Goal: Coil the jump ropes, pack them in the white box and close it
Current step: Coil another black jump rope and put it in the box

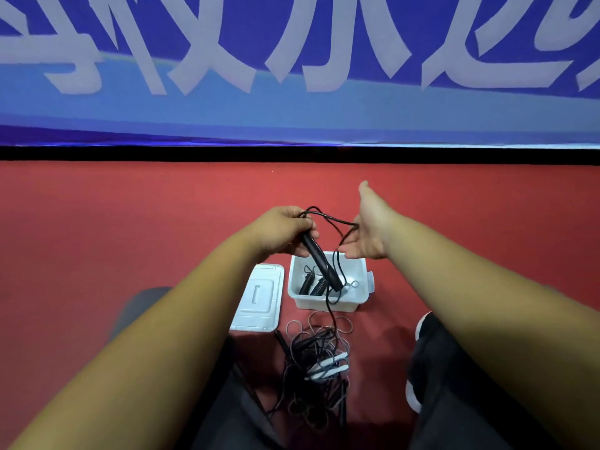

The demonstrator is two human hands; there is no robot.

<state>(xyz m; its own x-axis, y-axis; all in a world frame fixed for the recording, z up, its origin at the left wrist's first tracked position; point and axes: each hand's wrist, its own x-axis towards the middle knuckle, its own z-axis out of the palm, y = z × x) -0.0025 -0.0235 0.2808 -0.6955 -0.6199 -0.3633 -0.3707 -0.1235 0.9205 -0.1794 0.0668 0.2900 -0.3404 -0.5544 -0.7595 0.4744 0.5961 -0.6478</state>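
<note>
Fingers [303, 224] of the left hand [282, 230] curl round the top of a slim black jump-rope handle [319, 258], which slants down over the open white plastic box [311, 303]. Loops of its thin black cord [324, 217] rise from that fist and reach the right hand [368, 228], which is spread wide, fingers straight, thumb low. The cord touches its palm side, but whether it hooks over a finger I cannot tell. The cord also trails over the box's front wall to a tangled pile of dark ropes [311, 355] with white-and-grey handles [331, 363] on the red floor [130, 228]. Two ribbed black handles [311, 285] lie inside the box. The white rectangular lid [259, 300] lies flat just left of it.
</note>
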